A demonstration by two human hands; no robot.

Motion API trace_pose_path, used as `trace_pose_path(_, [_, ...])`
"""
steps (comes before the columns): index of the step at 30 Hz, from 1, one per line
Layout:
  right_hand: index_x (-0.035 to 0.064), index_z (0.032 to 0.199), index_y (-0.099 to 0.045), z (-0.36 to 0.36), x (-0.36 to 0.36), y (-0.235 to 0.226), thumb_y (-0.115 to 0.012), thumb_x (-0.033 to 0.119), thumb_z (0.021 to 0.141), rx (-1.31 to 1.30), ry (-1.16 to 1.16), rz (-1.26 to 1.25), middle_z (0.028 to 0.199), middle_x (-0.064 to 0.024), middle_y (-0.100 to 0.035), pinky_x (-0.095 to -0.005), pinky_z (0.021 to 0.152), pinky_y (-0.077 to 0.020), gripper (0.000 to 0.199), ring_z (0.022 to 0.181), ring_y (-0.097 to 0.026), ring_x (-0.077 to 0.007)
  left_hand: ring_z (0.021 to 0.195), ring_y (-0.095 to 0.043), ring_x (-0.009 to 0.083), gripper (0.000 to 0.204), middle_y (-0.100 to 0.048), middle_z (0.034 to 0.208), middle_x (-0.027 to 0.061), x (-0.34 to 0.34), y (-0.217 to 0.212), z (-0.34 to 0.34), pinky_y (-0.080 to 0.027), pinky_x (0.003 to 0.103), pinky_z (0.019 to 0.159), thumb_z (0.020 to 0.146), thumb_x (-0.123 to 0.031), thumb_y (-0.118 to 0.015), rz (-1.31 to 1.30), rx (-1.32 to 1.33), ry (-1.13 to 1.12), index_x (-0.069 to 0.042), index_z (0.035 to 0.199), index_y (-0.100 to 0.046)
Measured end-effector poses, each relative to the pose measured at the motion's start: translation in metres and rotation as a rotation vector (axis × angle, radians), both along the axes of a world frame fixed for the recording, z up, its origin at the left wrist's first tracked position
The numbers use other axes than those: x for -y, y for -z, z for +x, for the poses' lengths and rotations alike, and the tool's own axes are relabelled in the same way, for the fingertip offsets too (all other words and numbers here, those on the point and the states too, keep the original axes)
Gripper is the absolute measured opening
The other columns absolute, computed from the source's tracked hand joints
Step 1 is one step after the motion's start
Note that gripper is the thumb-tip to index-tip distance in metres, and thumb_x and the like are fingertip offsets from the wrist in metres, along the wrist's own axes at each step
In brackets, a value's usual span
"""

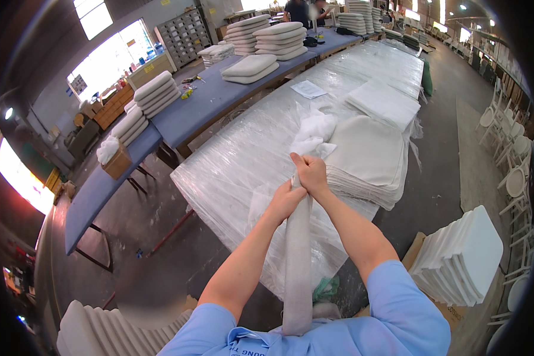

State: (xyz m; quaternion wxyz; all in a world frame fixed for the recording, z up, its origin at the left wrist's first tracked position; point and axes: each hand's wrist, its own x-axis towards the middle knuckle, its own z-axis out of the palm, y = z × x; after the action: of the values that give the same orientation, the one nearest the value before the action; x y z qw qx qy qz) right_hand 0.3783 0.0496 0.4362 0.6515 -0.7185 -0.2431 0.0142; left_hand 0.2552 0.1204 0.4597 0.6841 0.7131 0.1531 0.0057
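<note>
A pale grey seat cushion [298, 267], seen along its narrow edge, stretches from my chest out over the near end of the plastic-covered table [237, 172]. At its far end my left hand [287, 202] is closed on the cover. Just beyond it, my right hand [310, 175] is closed on the same end, thumb up. The two hands touch or nearly touch. Behind them lies a crumpled white bundle [314, 132], thin cloth or plastic. Right of my hands is a stack of flat off-white squares [368, 154]. The cushion's broad faces are mostly hidden.
A long blue table [202, 107] on the left bears stacks of cushions [280, 40] and a cardboard box [117, 163]. More cushions stand in rows at lower left [101, 329] and lower right [457, 258]. White chairs [516, 178] line the right side. People [296, 12] work far back.
</note>
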Motion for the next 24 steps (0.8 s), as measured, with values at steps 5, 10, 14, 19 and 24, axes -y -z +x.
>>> trace_pose_path(5, [0.0003, 0.058, -0.049, 0.009, -0.004, 0.020, -0.070, 0.039, 0.097, 0.141, 0.150, -0.122, 0.050, 0.0017, -0.042, -0.0366, 0.049, -0.0307, 0.059, 0.052, -0.033, -0.0111, 0.112, -0.059, 0.0213, 0.059, -0.064, 0.121, 0.0144, 0.010, -0.004, 0.003, -0.048, 0.036, 0.095, 0.088, -0.023, -0.056, 0.140, -0.104, 0.028, 0.001, 0.141, -0.052])
trace_pose_path(10, [0.0027, 0.063, -0.052, 0.021, 0.003, 0.019, -0.066, 0.041, 0.098, -0.102, -0.038, 0.106, 0.061, -0.0019, -0.049, -0.0360, 0.056, -0.0354, 0.054, 0.060, -0.042, -0.0119, 0.127, -0.054, 0.0255, 0.067, -0.060, 0.135, 0.0144, -0.006, 0.012, 0.008, -0.041, 0.037, 0.108, 0.101, -0.039, -0.049, -0.143, 0.108, 0.020, -0.004, 0.156, -0.037])
trace_pose_path(14, [0.0061, 0.074, -0.061, 0.015, 0.044, 0.041, -0.065, 0.034, 0.100, -0.199, -0.121, 0.362, 0.076, 0.0051, -0.055, -0.0299, 0.064, -0.0378, 0.039, 0.073, -0.047, -0.0077, 0.134, -0.051, 0.0285, 0.078, -0.054, 0.145, 0.0173, -0.021, 0.025, 0.030, -0.041, 0.039, 0.110, 0.106, -0.062, -0.034, -0.462, 0.145, 0.041, -0.007, 0.160, -0.029])
trace_pose_path(19, [0.0028, 0.090, -0.072, -0.025, 0.044, 0.014, -0.066, 0.024, 0.099, -0.082, -0.290, 0.289, 0.086, 0.0013, -0.062, -0.0255, 0.076, -0.0438, 0.024, 0.084, -0.055, -0.0081, 0.084, -0.064, 0.0171, 0.077, -0.068, 0.090, 0.0093, -0.052, 0.036, 0.052, -0.051, 0.032, 0.077, 0.106, -0.065, -0.033, -0.316, 0.298, -0.215, -0.001, 0.144, -0.051])
trace_pose_path(24, [0.0007, 0.098, -0.074, -0.018, 0.055, 0.017, -0.067, 0.020, 0.097, 0.035, -0.344, 0.195, 0.094, -0.0047, -0.068, -0.0274, 0.079, -0.0468, 0.020, 0.087, -0.060, -0.0111, 0.056, -0.044, 0.0078, 0.065, -0.051, 0.059, -0.0014, -0.026, 0.026, 0.067, -0.037, 0.025, 0.058, 0.109, -0.056, -0.037, -0.146, 0.417, -0.453, 0.001, 0.118, -0.069])
